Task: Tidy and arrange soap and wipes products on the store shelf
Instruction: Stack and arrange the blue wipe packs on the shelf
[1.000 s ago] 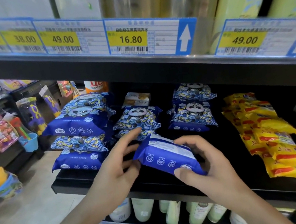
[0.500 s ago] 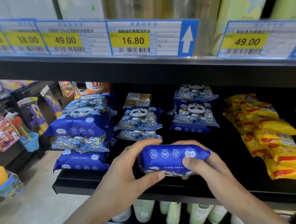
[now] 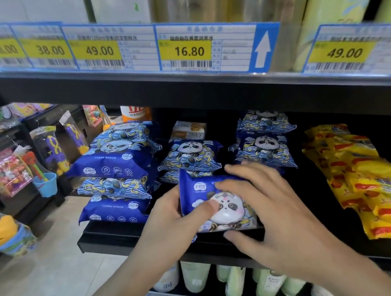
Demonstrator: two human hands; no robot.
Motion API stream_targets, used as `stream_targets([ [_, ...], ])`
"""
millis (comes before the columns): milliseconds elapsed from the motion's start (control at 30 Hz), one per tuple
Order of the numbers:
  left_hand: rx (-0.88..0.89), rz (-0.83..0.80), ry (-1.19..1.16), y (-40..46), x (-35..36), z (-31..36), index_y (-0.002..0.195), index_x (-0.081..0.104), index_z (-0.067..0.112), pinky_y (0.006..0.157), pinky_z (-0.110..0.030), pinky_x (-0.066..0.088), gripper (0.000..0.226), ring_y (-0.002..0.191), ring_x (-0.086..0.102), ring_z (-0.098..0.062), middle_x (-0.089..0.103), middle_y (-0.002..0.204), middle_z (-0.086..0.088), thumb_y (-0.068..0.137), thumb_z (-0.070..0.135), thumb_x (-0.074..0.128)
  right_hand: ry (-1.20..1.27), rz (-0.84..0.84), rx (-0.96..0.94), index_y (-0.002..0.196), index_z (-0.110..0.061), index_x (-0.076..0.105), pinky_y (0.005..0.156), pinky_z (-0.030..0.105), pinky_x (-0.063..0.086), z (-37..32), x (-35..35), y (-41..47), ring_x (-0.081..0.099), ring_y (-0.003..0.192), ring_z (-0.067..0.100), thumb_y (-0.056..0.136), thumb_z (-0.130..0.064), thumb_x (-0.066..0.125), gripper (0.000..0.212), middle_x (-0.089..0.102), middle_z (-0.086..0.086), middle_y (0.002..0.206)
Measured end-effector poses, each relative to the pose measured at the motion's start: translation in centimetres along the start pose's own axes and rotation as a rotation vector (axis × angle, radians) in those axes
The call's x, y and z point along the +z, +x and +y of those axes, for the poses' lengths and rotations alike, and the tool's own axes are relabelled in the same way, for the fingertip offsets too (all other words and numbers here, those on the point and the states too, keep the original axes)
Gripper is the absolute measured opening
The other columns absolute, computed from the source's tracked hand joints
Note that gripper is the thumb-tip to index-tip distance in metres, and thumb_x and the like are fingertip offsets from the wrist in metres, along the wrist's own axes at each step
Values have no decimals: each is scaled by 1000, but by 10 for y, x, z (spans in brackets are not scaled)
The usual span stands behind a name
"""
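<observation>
A blue wipes pack with a panda face (image 3: 220, 204) is held face up over the front of the black shelf (image 3: 115, 233). My left hand (image 3: 173, 224) grips its left end, thumb lying on the panda. My right hand (image 3: 266, 216) curls over its right side, fingers on top and thumb under the near edge. Behind it are more panda wipes packs: a tall stack at the left (image 3: 117, 175), a middle stack (image 3: 190, 156) and a right stack (image 3: 265, 144). Yellow soap packs (image 3: 370, 176) lie in a row on the right.
A small boxed product (image 3: 190, 129) sits behind the middle stack. Price tags (image 3: 189, 51) line the upper shelf edge. Pale bottles (image 3: 233, 285) stand on the shelf below. Toys hang on a rack (image 3: 11, 172) across the aisle to the left.
Both hands turned the pack over, from its blue back to its edge to panda face up. It moved slightly toward the shelf.
</observation>
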State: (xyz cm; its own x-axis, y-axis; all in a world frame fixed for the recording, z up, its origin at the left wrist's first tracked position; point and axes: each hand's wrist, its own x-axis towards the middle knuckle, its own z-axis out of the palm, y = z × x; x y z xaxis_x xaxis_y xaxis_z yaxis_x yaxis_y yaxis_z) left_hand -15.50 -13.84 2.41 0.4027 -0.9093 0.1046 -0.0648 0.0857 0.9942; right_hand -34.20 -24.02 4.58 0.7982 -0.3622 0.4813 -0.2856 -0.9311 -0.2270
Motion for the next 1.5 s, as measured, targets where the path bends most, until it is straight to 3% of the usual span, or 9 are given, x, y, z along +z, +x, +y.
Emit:
stream_targets([
  [300,-158,128,-194,15,-7,4,107,75,26,87,-37,56,25,97,77,-17,81,103,-3,97,45,63,199,99,81,128,-40,60,103,35,45,15,-15,44,54,120,5,69,-36,79,63,59,-24,125],
  [467,241,66,552,-5,-17,-25,119,67,36,100,-19,43,33,112,61,2,68,116,25,94,39,46,321,217,318,108,-51,65,87,9,48,31,-20,85,64,103,-6,75,-36,83,40,68,-28,111],
  [633,338,-152,1141,0,-12,-36,135,57,37,108,-31,37,46,130,43,-7,50,142,21,98,50,33,209,52,440,97,-61,68,78,22,55,29,-7,138,67,88,5,78,-60,69,19,74,-16,93],
  [767,330,-157,1129,0,-13,-41,136,55,38,105,-32,39,45,130,43,-8,49,142,22,99,51,32,231,11,441,106,-40,70,77,20,50,26,12,161,66,92,7,74,-58,67,37,74,-16,98],
  [967,323,-161,1159,2,-14,-40,139,50,40,108,-33,35,51,131,38,-6,43,144,25,97,55,24,288,-33,414,111,-50,62,75,12,42,27,23,163,63,106,8,87,-43,72,27,59,-33,98],
  [1133,338,-149,1129,2,-13,-41,136,51,41,107,-30,35,51,129,38,-5,43,142,26,96,56,25,218,-38,413,137,-42,53,101,30,42,30,18,151,49,131,16,87,-62,67,56,52,-15,126],
  [1233,347,-133,1090,4,-13,-43,133,55,40,106,-29,36,44,126,42,-4,47,137,26,97,54,34,167,88,431,139,-40,52,113,42,40,39,15,127,43,138,21,88,-66,60,58,51,-2,139],
  [1367,369,-98,1064,16,-6,-40,132,58,36,109,-31,39,36,123,46,-8,53,132,21,99,45,47,-87,356,306,116,-24,69,92,45,50,68,11,86,60,110,33,90,-37,64,30,69,3,114],
  [1500,372,-87,1105,27,2,-44,130,57,37,108,-33,39,32,121,45,-8,52,131,21,101,44,48,-287,109,515,134,-35,59,104,47,42,107,8,56,49,124,34,91,-42,65,44,57,0,136],
])
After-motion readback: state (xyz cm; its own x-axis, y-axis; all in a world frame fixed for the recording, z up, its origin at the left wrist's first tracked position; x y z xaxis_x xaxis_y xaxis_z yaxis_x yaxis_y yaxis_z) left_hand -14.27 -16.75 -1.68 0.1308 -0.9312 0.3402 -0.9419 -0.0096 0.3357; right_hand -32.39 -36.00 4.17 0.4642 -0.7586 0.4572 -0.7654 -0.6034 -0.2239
